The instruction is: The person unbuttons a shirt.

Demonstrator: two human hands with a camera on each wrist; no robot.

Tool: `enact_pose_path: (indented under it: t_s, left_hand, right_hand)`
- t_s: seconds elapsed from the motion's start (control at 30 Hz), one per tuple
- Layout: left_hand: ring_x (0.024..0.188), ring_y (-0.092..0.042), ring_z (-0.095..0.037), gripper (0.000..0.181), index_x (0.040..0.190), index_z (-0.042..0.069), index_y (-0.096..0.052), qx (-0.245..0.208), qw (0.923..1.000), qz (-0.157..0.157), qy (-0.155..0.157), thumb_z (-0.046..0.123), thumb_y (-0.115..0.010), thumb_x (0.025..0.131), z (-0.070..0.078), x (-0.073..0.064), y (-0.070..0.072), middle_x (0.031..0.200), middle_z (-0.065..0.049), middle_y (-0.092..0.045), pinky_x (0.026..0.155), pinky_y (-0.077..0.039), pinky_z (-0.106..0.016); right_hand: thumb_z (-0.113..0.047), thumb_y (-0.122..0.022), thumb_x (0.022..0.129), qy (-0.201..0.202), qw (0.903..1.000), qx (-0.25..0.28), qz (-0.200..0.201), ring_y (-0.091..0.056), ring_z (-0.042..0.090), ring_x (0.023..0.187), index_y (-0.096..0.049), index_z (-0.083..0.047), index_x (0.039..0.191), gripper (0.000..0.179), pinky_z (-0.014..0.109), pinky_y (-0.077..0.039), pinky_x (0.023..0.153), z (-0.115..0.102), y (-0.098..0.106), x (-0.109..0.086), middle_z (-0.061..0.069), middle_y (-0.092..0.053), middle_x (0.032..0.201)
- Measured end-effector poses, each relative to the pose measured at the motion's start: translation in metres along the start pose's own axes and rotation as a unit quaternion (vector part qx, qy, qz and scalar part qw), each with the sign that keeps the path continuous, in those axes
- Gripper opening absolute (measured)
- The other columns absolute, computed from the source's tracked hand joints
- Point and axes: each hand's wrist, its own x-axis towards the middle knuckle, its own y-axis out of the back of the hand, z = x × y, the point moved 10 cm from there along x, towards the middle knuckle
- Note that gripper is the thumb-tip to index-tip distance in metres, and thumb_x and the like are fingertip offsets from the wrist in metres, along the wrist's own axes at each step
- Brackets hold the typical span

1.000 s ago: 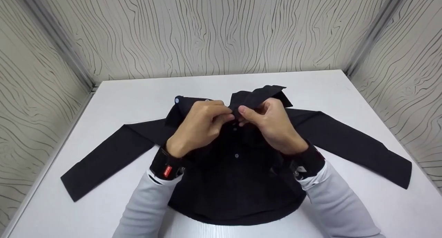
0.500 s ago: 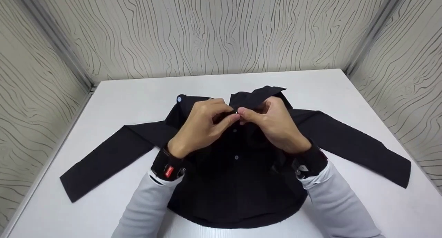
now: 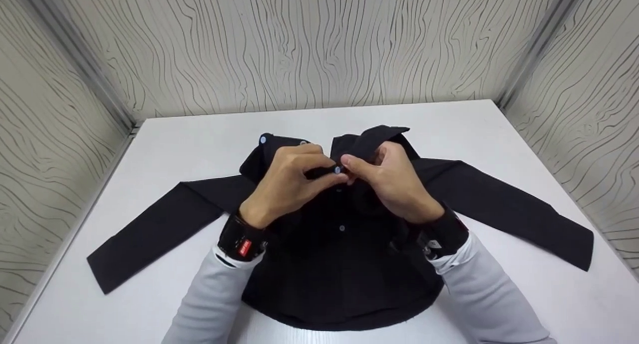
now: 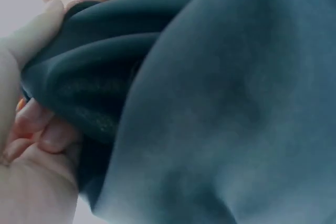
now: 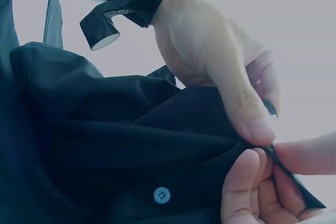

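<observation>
A black long-sleeved button-up shirt (image 3: 344,279) lies front up, its collar toward the far side. Near the collar my left hand (image 3: 284,184) pinches the front edge between thumb and fingers. A pale blue button (image 3: 337,170) shows at the left thumb's tip. Close beside it, my right hand (image 3: 397,184) holds the other front edge, thumb on top, below the raised collar flap (image 3: 377,138). In the right wrist view both hands' fingertips meet at the cloth edge, with another button (image 5: 162,195) lower on the front. Folds of cloth (image 4: 220,98) fill most of the left wrist view.
The shirt's sleeves (image 3: 155,229) spread out to both sides on the white table (image 3: 199,134). Another button (image 3: 263,140) sits on the left collar point. Wood-patterned panels (image 3: 319,44) enclose the back and sides.
The button at the left thumb has come into view between the hands. The left thumb has moved slightly down and right; the right hand and its collar flap have shifted a little left.
</observation>
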Motion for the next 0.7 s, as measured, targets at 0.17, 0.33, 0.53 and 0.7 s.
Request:
enact_pose_path:
  t_s: [0.17,0.33,0.53,0.7]
  left_hand:
    - [0.065,-0.052,-0.008,0.016,0.082,0.013,-0.071,0.034,0.9968,-0.008,0.072,0.022,-0.074,0.094,-0.025,-0.004,0.015,0.074,0.006,-0.058,0.061,-0.044,-0.025]
    - [0.08,-0.064,-0.017,0.008,0.095,0.011,-0.074,0.151,0.9618,-0.074,0.216,0.018,-0.073,0.092,-0.063,-0.024,0.023,0.091,0.001,-0.066,0.07,-0.052,-0.035]
    - [0.086,-0.069,-0.023,0.011,0.105,0.013,-0.077,0.17,0.9335,-0.155,0.275,0.014,-0.07,0.096,-0.06,-0.032,-0.007,0.098,0.001,-0.072,0.072,-0.056,-0.043]
    - [0.069,-0.059,-0.016,0.012,0.093,0.013,-0.071,0.093,0.9441,-0.192,0.251,0.014,-0.062,0.101,-0.05,-0.03,-0.04,0.078,0.004,-0.063,0.064,-0.05,-0.035]
  right_hand:
    - [-0.007,-0.067,0.1,-0.002,0.9982,0.057,0.015,-0.067,0.031,0.088,-0.058,0.013,0.104,0.022,0.044,-0.058,0.081,-0.002,0.003,0.002,0.035,-0.062,0.101]
    - [-0.007,-0.062,0.102,0.007,0.9978,0.063,0.018,-0.065,0.044,0.097,-0.053,0.017,0.11,0.027,0.051,-0.057,0.086,-0.004,0.005,0.003,0.035,-0.062,0.108]
    - [-0.006,-0.062,0.102,0.008,0.9989,0.041,0.02,-0.065,0.046,0.097,-0.054,0.016,0.113,0.026,0.048,-0.058,0.085,0.0,0.005,0.002,0.036,-0.062,0.112]
    - [-0.005,-0.063,0.102,0.008,0.9988,0.042,0.023,-0.068,0.036,0.094,-0.055,0.015,0.112,0.024,0.047,-0.058,0.085,0.0,0.004,0.001,0.04,-0.059,0.112]
